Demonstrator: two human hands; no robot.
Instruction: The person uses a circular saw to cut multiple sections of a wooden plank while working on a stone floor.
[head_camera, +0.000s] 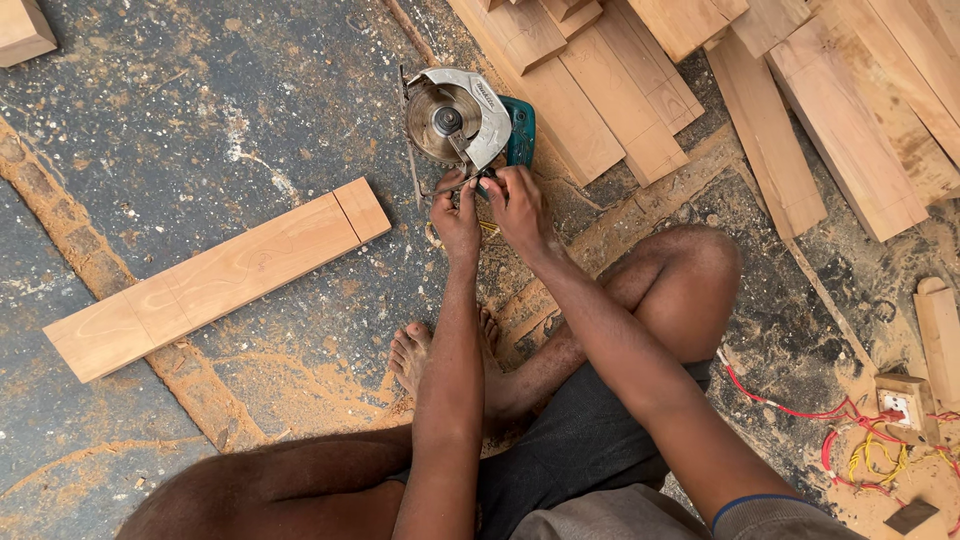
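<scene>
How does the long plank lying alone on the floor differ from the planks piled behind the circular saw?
The lone plank lies flat by itself on the dusty floor, left of both hands; the piled planks overlap one another beyond the circular saw. The lone plank has pencil lines across it; on the piled planks I see none. It slants up to the right, while they slant the other way. All are pale reddish wood.

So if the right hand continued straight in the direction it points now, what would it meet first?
Probably the circular saw: the right hand points up the picture at its blade guard, already touching a small part at its base. Depth is unclear.
</scene>
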